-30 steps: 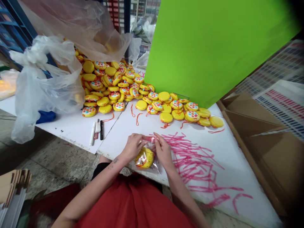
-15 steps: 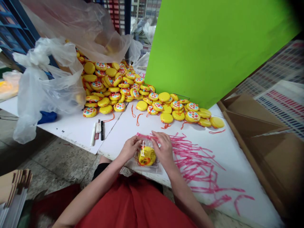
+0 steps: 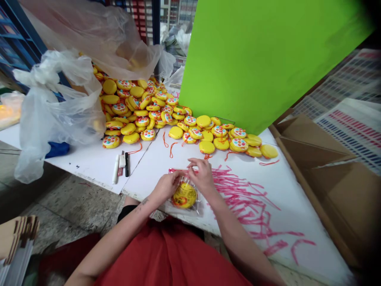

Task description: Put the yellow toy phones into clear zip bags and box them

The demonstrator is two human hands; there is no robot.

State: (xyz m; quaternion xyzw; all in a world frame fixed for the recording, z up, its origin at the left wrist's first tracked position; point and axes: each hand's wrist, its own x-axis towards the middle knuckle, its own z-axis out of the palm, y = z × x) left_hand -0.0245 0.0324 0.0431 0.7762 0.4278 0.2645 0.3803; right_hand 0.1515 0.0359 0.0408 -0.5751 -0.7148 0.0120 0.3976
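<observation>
A clear plastic bag (image 3: 194, 206) with a round yellow toy (image 3: 184, 195) inside lies at the table's front edge. The toy's orange cord shows through the plastic. Along the bag's top runs a pink strip (image 3: 172, 170). My left hand (image 3: 167, 186) is closed on the bag's upper left edge, its fingers just under the strip. Close beside it, my right hand (image 3: 204, 176) pinches the top edge near the middle, partly hiding the strip. The exact fingertip contact there is hard to make out.
Yellow toys (image 3: 137, 103) with coloured buttons are heaped at the back. Loose pink strips (image 3: 250, 202) cover the table's right side. A green panel (image 3: 253, 59) stands behind, a cardboard box (image 3: 321, 178) at right, plastic sheeting (image 3: 59, 107) at left. Markers (image 3: 127, 165) lie left.
My right hand has moved left along the bag's top edge, closer to my left hand. Both hands now meet near the middle of the pink strip. The view has shifted slightly.
</observation>
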